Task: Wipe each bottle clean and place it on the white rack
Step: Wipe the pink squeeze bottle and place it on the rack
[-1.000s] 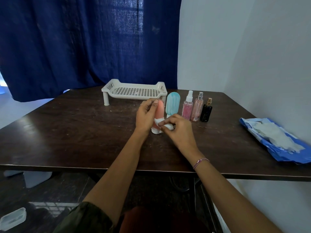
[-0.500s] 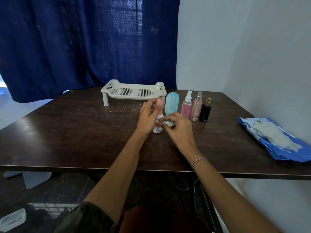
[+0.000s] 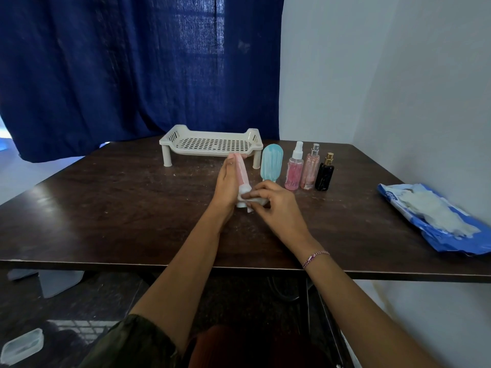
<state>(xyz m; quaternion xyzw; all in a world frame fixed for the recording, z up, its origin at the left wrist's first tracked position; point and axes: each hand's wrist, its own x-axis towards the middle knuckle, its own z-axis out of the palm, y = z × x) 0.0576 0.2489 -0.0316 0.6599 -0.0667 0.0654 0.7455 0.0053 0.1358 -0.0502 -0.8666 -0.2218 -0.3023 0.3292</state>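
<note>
My left hand [image 3: 227, 184] holds a pink bottle [image 3: 243, 173] upright on the dark table [image 3: 119, 208], fingers along its left side. Against the bottle's white base my right hand [image 3: 276, 203] pinches a white wipe [image 3: 252, 200]. To the right stand a teal bottle [image 3: 271, 162], a pink spray bottle [image 3: 294, 168], a taller pink spray bottle [image 3: 310, 168] and a small black bottle with a gold cap [image 3: 324, 174]. The white rack [image 3: 211, 143] sits behind them with nothing on it.
A blue pack of wipes [image 3: 435, 216] lies near the table's right edge, by the white wall. A dark blue curtain hangs behind the table. A clear plastic container [image 3: 22, 346] is on the floor at lower left.
The pink bottle has turned in my left hand, whose fingers now lie flatter along it. My right hand with the wipe moved up the bottle, then back down to its base.
</note>
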